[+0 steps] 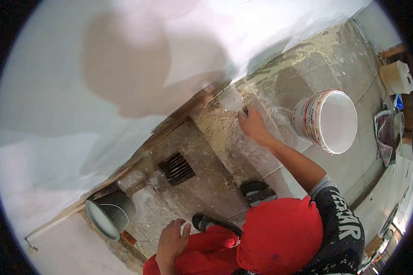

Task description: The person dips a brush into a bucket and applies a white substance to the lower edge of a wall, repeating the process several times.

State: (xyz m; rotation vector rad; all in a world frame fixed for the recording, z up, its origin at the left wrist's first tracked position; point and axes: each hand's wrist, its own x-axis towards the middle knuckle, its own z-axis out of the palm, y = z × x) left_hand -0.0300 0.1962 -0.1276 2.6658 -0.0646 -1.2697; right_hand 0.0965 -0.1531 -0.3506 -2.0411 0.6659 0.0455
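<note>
1. I see my right hand [252, 123] at 2 o'clock from the middle of the view. It is closed around the handle of a flat scraper [230, 98], whose pale blade lies low at 1 o'clock, at the foot of the wall [46, 114]. I judge this low grip keeps the blade flat to the floor [206, 178].
2. My left hand [172, 240] is at 7 o'clock, beside the red trousers [280, 233]. Its fingers are loosely apart and I see nothing in it; maybe it serves for balance.
3. The white bucket [326, 121] stands at 3 o'clock, mouth uncovered, probably there for easy reach of the right arm.
4. The dark bucket [110, 213] is at 8 o'clock, near the wall, perhaps kept out of the way.
5. The drain grate [176, 169] sits between 7 and 8 o'clock, with little loose debris [215, 128] over its slots.
</note>
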